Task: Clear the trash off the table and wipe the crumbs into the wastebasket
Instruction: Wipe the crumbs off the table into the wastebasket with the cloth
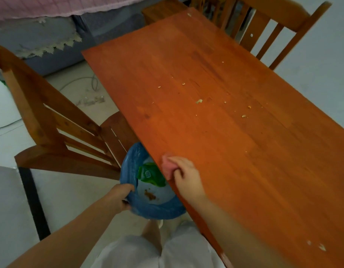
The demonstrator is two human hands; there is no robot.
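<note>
Head view: nearest, the person's pale shorts (177,252) fill the bottom edge. Just beyond, the left hand (121,199) has its fingers (130,188) closed over the near rim of the wastebasket (157,211), which is lined with a blue bag and sits below the worktop's (235,151) left edge, partly under it. Inside lie a green wrapper (150,174) and a small heap of brown crumbs (149,195). The right hand (184,173) rests on the worktop at that same edge, right above the basket, its fingers (177,160) curled around a pink cloth (168,165) that they press to the wood. Farther out, pale crumbs (199,101) are scattered over the middle of the worktop, and two more pale bits (320,246) lie near its right near corner. A wooden chair (57,120) stands to the left, another chair (271,28) at the far right.
</note>
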